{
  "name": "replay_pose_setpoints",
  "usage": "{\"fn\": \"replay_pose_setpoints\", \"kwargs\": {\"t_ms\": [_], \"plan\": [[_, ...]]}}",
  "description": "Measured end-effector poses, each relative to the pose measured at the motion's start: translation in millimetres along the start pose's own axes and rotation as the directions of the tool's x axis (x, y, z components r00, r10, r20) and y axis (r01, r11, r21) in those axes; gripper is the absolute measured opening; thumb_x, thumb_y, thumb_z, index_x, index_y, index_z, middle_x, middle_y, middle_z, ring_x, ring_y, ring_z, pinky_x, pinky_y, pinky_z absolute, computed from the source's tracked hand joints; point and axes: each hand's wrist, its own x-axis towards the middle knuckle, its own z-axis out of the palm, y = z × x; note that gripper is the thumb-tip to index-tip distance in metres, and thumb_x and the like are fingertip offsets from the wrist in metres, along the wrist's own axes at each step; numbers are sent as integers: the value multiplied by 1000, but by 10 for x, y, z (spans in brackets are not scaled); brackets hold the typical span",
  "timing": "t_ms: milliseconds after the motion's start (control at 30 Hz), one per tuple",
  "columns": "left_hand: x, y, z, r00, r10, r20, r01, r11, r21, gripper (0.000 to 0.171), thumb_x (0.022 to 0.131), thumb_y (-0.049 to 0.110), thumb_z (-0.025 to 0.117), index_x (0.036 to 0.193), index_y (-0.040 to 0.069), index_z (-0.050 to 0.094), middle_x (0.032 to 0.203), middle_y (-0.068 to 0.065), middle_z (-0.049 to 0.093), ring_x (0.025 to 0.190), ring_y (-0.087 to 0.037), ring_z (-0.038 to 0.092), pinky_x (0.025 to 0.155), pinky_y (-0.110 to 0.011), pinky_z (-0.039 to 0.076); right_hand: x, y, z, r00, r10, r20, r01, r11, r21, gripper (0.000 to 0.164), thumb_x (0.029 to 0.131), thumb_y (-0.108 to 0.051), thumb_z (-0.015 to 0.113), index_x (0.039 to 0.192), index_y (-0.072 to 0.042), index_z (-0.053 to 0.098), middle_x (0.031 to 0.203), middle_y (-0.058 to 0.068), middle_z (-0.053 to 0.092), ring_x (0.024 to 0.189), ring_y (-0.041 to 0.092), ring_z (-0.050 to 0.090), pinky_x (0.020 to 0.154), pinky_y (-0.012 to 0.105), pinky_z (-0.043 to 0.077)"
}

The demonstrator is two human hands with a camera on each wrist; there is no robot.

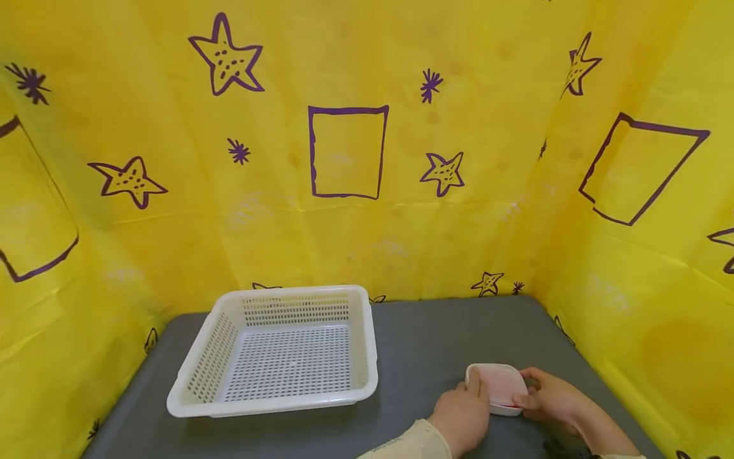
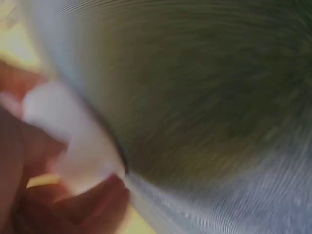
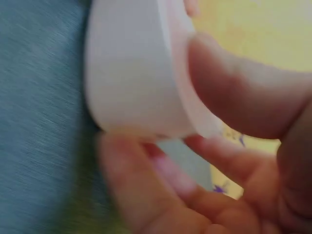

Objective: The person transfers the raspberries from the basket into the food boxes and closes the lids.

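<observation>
A small white container with a pale pinkish top (image 1: pixel 500 384) is at the right front of the grey table, between both hands. My left hand (image 1: pixel 463 417) grips its left side, with fingers over the near left rim. On the opposite side, my right hand (image 1: pixel 553 398) holds it by the right edge. The right wrist view shows the container's white side wall (image 3: pixel 131 68) close up; the right thumb (image 3: pixel 234 87) lies against the top rim and fingers curl at the lower edge. In the blurred left wrist view, fingers surround the white container (image 2: pixel 73 131). A bit of red shows near the right thumb.
A large white perforated plastic basket (image 1: pixel 367 376) stands on the left half of the grey table (image 1: pixel 424 338). Yellow sheeting (image 1: pixel 344 255) with purple drawn stars and rectangles encloses the back and sides. A dark object (image 1: pixel 559 449) lies by the right wrist, partly cut off.
</observation>
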Motion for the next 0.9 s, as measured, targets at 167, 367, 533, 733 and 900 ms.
{"fn": "replay_pose_setpoints", "kwargs": {"t_ms": [167, 367, 533, 733, 900], "plan": [[91, -126, -2, 983, 99, 155, -71, 982, -173, 40, 94, 38, 65, 131, 27, 57, 142, 9, 43, 118, -8, 48, 85, -26, 48, -24, -77, -55, 999, 39, -27, -41, 997, -64, 80, 92, -11, 72, 145, 17, 19, 100, 17, 62, 91, 31, 62, 79, 43, 55], [122, -100, 68, 995, 69, -66, -79, 983, -167, 8, 87, 27, 72, 94, 25, 69, 113, 5, 56, 92, -11, 58, 75, -21, 50, -90, -57, -23, 999, -50, -19, 46, 981, -191, 80, 94, -12, 69, 145, 21, 18, 101, 16, 63, 93, 31, 61, 78, 39, 55], [86, -36, 74, 987, -51, -154, 32, 991, -127, 4, 87, 24, 70, 91, 23, 70, 109, 3, 58, 62, -7, 52, 47, -21, 42, -32, -49, -38, 991, -132, -4, 126, 952, -281, 78, 94, -14, 69, 145, 21, 22, 112, 25, 62, 95, 31, 60, 75, 29, 53], [134, -145, -198, 991, -113, 74, 121, 986, -118, 26, 90, 44, 69, 110, 28, 72, 125, 3, 58, 87, -13, 62, 63, -28, 52, -7, -179, -10, 989, -105, -101, 52, 903, -427, 88, 93, -27, 72, 149, 17, 19, 126, 38, 52, 103, 43, 60, 83, 45, 53], [-27, -655, -758, 934, -191, 301, 266, 936, -232, 71, 91, 72, 47, 152, 37, 40, 161, -2, 25, 146, -30, 23, 112, -47, 29, -74, -604, 221, 917, -198, -345, -95, 732, -674, 106, 91, -56, 65, 154, 10, 10, 145, 47, 21, 128, 67, 24, 94, 76, 28]]}}
